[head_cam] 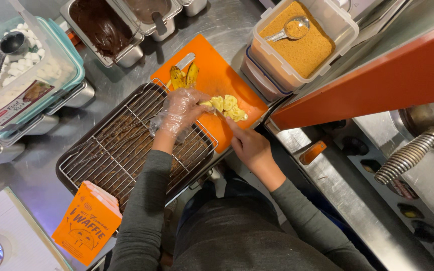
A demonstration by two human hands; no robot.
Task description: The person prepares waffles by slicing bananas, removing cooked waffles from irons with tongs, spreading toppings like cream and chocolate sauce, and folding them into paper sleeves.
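Yellow banana slices [228, 106] lie already cut on the orange plastic cutting board [212, 75]; my gloved left hand [178, 111] pinches the uncut end, my bare right hand [246, 145] grips a knife. Little remains, I think; the peels [185, 76] lie aside.

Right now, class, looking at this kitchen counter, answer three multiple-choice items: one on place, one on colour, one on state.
1. Where do the banana slices lie?
A on the cutting board
B on the wire rack
C in the crumb tub

2. What colour is the cutting board?
A green
B white
C orange

3. What covers the left hand?
A nothing
B a clear plastic glove
C a cloth mitt

Key: 1 A, the slices rest on the board; 2 C, its surface is orange; 3 B, crinkled clear film wraps that hand, while the right hand is bare.
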